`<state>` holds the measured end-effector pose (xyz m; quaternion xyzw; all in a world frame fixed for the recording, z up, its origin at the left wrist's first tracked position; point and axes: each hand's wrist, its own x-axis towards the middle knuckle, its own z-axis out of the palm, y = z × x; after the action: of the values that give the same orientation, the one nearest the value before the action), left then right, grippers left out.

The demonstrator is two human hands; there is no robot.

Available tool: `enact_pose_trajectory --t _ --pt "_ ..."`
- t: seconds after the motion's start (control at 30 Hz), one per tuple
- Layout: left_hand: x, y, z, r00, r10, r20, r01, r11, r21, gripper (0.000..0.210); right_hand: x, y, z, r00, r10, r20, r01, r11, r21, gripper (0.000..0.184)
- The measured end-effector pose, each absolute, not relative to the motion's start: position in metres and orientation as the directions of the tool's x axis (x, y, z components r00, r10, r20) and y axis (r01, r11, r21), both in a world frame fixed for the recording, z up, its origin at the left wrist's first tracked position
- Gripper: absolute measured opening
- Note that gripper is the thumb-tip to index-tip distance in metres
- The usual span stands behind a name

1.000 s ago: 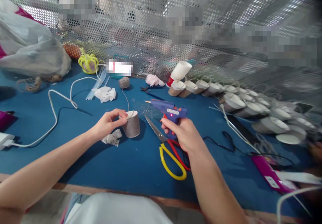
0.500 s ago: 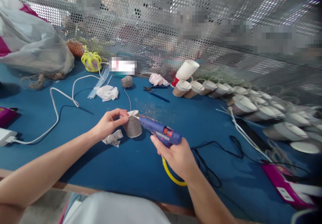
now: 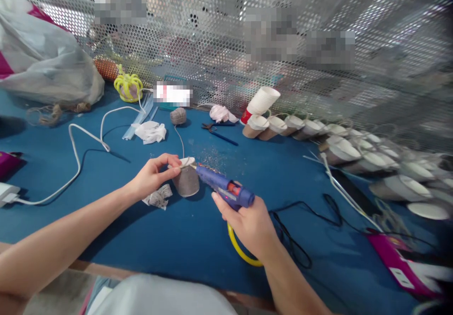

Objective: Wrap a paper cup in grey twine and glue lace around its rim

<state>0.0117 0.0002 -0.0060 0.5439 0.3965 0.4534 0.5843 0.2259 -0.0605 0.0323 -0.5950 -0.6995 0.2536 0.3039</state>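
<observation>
A blue hot glue gun (image 3: 224, 187) is gripped in my right hand (image 3: 249, 223), its nozzle at the rim of a grey-brown paper cup (image 3: 187, 183). My left hand (image 3: 155, 176) pinches the cup's rim from the left side, thumb and fingers closed. A thin grey cord (image 3: 182, 140) runs from a small ball of cord (image 3: 178, 116) to the cup's top edge. Whether my fingertips also hold the cord is hard to see. Beside the cup, under my left hand, lies a crumpled tissue (image 3: 158, 197).
Rows of wrapped cups (image 3: 339, 150) stand along the right. Blue-handled pliers (image 3: 221, 136) lie behind the cup. A black cable (image 3: 300, 202) and a purple power strip (image 3: 401, 263) are at right. Clear glue sticks (image 3: 138, 119) and a white cable (image 3: 79, 164) lie at left. Perforated metal (image 3: 212, 37) rises behind.
Almost nothing differs. The cup and the glue gun's nozzle sit slightly lower in the picture, and both hands keep their grip.
</observation>
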Motion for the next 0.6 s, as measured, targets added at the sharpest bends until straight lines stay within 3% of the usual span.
enact_pose_trajectory --t 0.6 --pt "0.0097 0.0011 -0.0086 0.308 0.950 0.040 -0.094 -0.011 0.996 0.027 0.2261 -0.0604 0.0318 -0.143 0.981 0.134 0.683 0.196 -0.703 0.020"
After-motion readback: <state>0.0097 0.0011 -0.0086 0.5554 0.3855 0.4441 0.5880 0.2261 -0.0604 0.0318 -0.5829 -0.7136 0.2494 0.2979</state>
